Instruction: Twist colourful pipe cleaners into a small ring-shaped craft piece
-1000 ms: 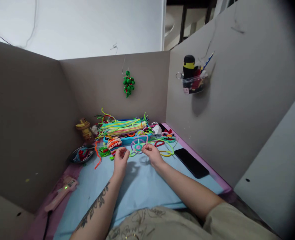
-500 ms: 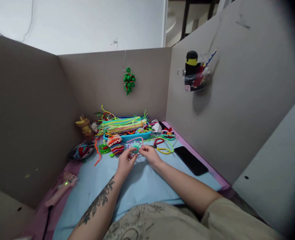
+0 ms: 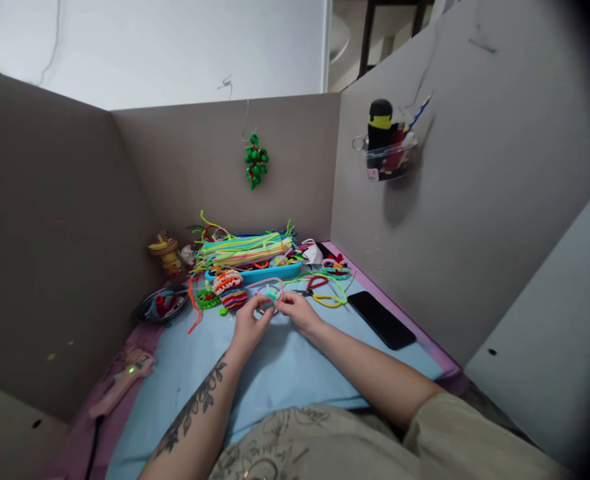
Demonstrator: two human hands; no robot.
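Observation:
My left hand [image 3: 251, 323] pinches a small teal and lilac pipe-cleaner piece [image 3: 271, 293] over the blue cloth. A loose pink pipe cleaner [image 3: 273, 281] curves up from it. Closed at the fingertips, my right hand [image 3: 299, 311] grips the same piece from the right side; the exact point of its grip is hidden. Just beyond the left hand lie a striped pipe-cleaner craft [image 3: 233, 298] and a green one [image 3: 207, 298]. Near the right hand are scissors [image 3: 325, 301] with red and yellow handles.
A blue tray [image 3: 275, 274] heaped with pipe cleaners [image 3: 245, 250] stands at the back. On the right lies a black phone [image 3: 382, 320]; on the left, a pink glue gun [image 3: 123, 383] with a green light and a dark bowl [image 3: 145, 313]. Grey panels enclose the table.
The view has shifted slightly. Both hands keep their pinch on the pipe-cleaner piece, and the pink pipe cleaner above it has tilted a little lower to the left.

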